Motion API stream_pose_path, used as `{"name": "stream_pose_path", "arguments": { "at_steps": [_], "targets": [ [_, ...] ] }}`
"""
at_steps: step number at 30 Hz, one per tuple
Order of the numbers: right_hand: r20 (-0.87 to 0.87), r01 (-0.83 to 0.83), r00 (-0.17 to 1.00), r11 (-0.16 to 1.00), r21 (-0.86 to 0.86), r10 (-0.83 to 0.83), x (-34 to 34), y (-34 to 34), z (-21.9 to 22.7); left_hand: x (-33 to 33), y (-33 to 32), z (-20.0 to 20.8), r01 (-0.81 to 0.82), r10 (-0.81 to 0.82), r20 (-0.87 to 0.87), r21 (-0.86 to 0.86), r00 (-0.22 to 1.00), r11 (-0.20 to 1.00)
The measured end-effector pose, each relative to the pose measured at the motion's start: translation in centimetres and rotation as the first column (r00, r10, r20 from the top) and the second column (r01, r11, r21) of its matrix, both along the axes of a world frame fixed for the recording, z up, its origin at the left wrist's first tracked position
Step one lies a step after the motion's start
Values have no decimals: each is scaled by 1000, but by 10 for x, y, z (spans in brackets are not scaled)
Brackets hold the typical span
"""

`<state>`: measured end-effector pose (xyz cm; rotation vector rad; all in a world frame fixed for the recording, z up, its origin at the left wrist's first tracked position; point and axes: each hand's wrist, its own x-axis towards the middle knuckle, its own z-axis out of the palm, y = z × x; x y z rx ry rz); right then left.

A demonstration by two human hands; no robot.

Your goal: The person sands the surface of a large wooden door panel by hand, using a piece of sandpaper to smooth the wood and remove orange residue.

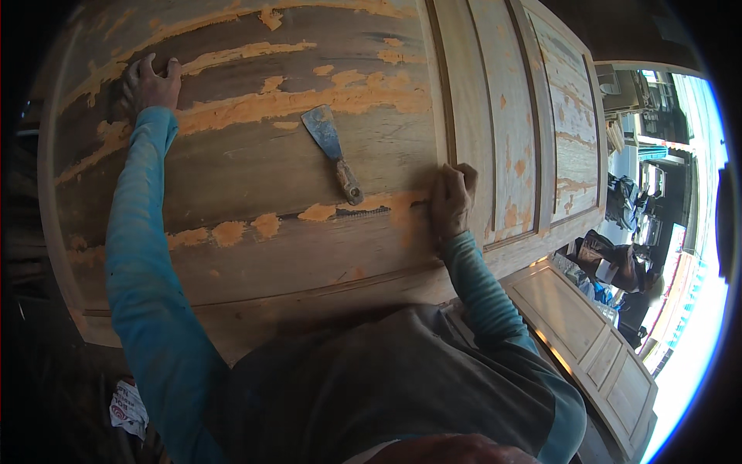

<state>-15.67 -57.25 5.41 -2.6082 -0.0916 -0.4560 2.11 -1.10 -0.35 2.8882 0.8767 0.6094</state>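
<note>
A large wooden panelled door (255,174) lies in front of me, streaked with orange filler (301,100). My left hand (152,83) rests on the far left of its wide panel, fingers bent and apart, over a filler streak. My right hand (452,203) is closed at the panel's right side, beside the raised moulding; whatever its fingers may hold is hidden. Between the hands lies a putty knife (332,155) with a stained blade and worn handle, touched by neither hand. Just below its handle, a dark, rough crack (363,212) shows between filler patches.
A second panelled door (591,332) leans at the lower right, below the large door's edge. Dark bags and clutter (614,259) stand beyond it on the right. A white printed sack (128,408) lies at the lower left. Bright daylight comes from the far right.
</note>
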Motion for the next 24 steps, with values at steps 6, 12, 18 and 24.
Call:
{"name": "stream_pose_path", "arguments": {
  "at_steps": [6, 12, 18, 24],
  "targets": [
    [78, -32, 996, 996, -78, 38, 186, 11, -10, 9, -8, 6, 4, -4, -13, -16, 1000, 1000],
    [28, -21, 999, 1000, 23, 21, 56, -14, 1, 7, 20, -11, 6, -6, 21, 21, 1000, 1000],
    [84, 72, 994, 997, 18, -73, 66, -11, -3, 10, 23, -24, 31, -32, 38, 29, 999, 999],
    [101, 50, 994, 977, -207, -29, 234, 6, -2, 14, 32, -18, 99, -101, 52, 39, 994, 994]
  ]
}}
